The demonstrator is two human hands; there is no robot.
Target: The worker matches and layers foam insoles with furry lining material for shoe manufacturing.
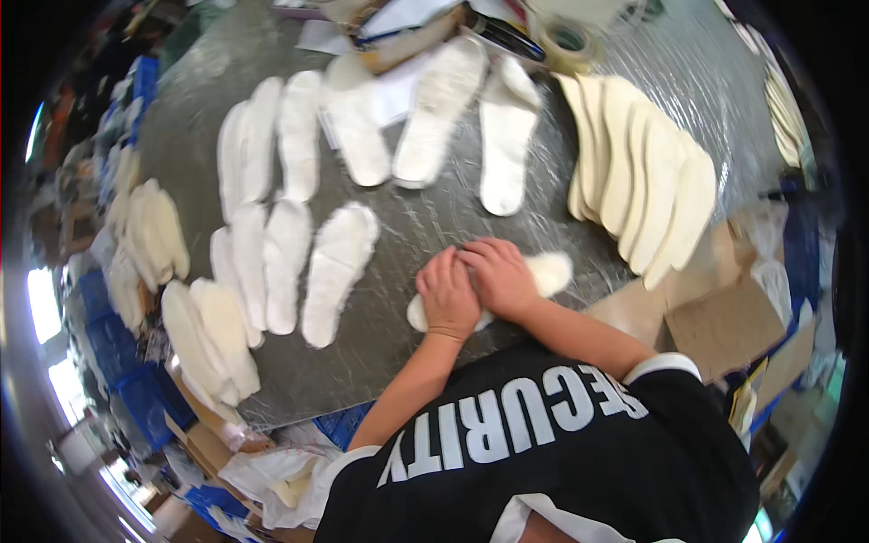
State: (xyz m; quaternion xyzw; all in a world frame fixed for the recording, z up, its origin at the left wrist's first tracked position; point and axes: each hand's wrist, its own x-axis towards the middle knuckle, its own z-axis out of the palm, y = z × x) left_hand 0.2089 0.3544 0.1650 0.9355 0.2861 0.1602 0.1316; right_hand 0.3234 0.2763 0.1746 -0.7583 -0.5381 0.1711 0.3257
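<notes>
Left hand: flat, palm down, pressing on the fleece insole.
Right hand: flat on the same insole, touching the left hand, fingers overlapping.
Insole: on the grey table, near its front edge.
Beyond: rows of fleece insoles to the left and far side.
Right: fanned stack of cream soles.
Far edge: tape roll.

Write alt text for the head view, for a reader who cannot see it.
Both hands, left hand and right hand, press flat on a fleecy white insole on a grey table. Rows of fleecy insoles lie beyond, with a fanned stack of cream flat insoles to the right.
</notes>
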